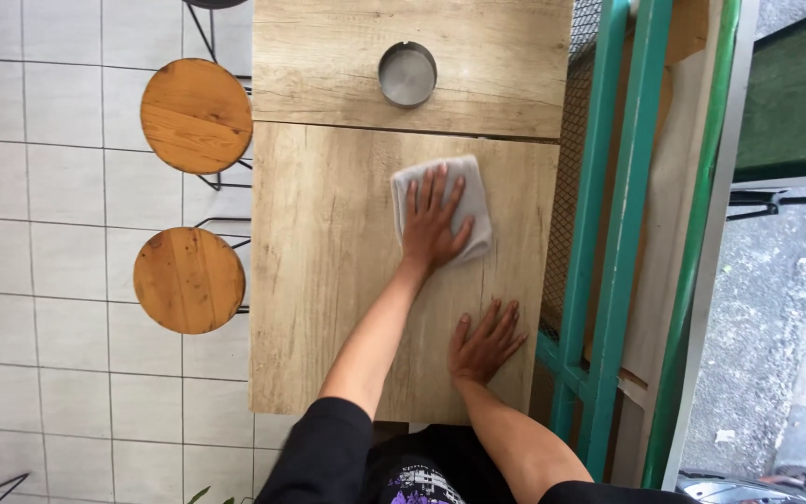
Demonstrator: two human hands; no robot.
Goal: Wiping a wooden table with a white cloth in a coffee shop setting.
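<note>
Filling the middle of the frame, a long pale wooden table (328,308) runs top to bottom, with a second tabletop (347,65) butted against it at the upper edge. A green metal railing (622,233) stands along its right side, over white floor tiles (48,280) at left. Two round wooden stools (196,115) sit left of the table, one above the other. The left hand (433,224) presses flat, fingers spread, on a folded grey cloth (473,201) right of centre. The right hand (485,343) lies open on bare wood, lower right. A small round metal dish (408,74) rests top centre.
</note>
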